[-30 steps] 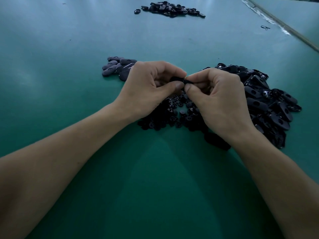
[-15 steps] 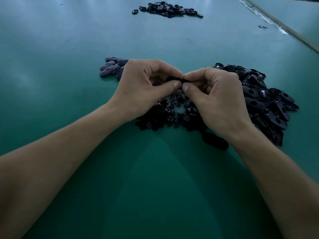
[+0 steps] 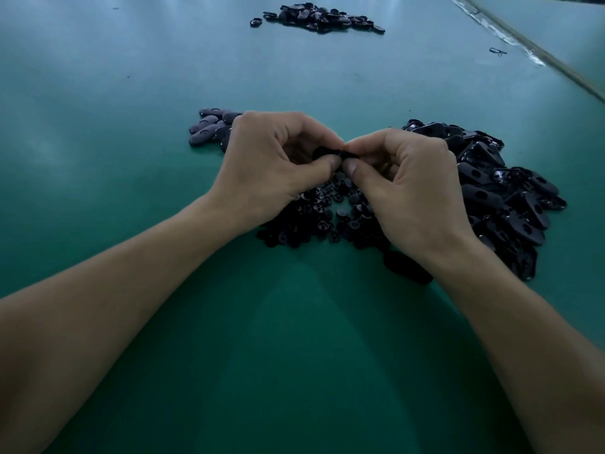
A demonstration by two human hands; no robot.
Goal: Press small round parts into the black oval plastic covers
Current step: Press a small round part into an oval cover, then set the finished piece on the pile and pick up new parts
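Note:
My left hand and my right hand meet over the green table and pinch one black oval cover between thumbs and curled fingers; most of it is hidden. Directly under the hands lies a heap of small round parts. To the right sits a pile of black oval covers. A smaller group of oval covers lies left behind my left hand. One single oval cover rests by my right wrist.
Another pile of black parts lies far back on the table. A small dark clip lies near the table's right edge strip.
Both hands stay together on the same cover; the thumbs have drawn closer, tip to tip. The view has shifted slightly.

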